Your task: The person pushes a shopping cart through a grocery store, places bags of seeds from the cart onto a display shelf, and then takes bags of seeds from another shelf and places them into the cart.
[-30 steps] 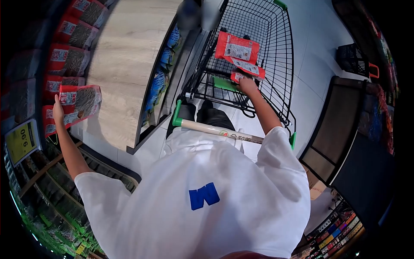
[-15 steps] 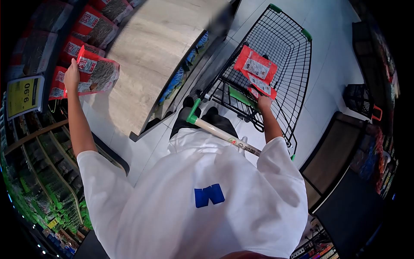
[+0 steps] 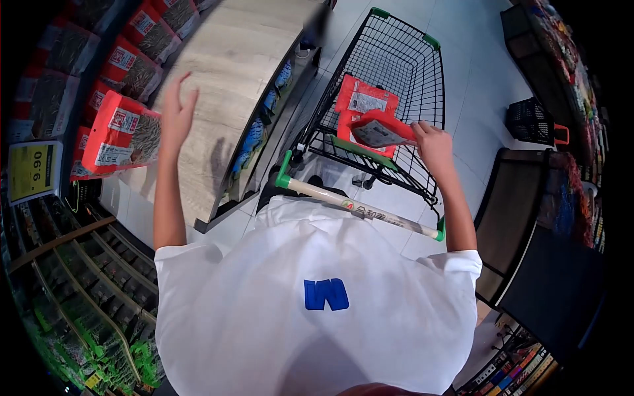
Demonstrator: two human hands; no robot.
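Observation:
My right hand (image 3: 434, 146) pinches the edge of a red packet (image 3: 382, 134) and holds it tilted over the shopping cart (image 3: 441, 86). Below it in the cart lie other red packets (image 3: 368, 100) with whitish panels. My left hand (image 3: 177, 112) is raised above the wooden counter with fingers spread and holds nothing. Just left of it, a red packet (image 3: 125, 132) with a clear window showing thin greyish-brown dried pieces leans on the shelf display. Similar packets (image 3: 132, 66) stand in rows behind.
A yellow price sign (image 3: 34, 168) reading 9.90 hangs by the display. The wooden counter (image 3: 231, 59) lies between shelf and cart. The cart's handle (image 3: 356, 206) crosses before my waist. A dark basket (image 3: 530, 120) stands on the floor at right.
My left hand has let go of the shelf packet and moved right, opening. My right hand has lifted a packet inside the cart. The cart appears further left in view.

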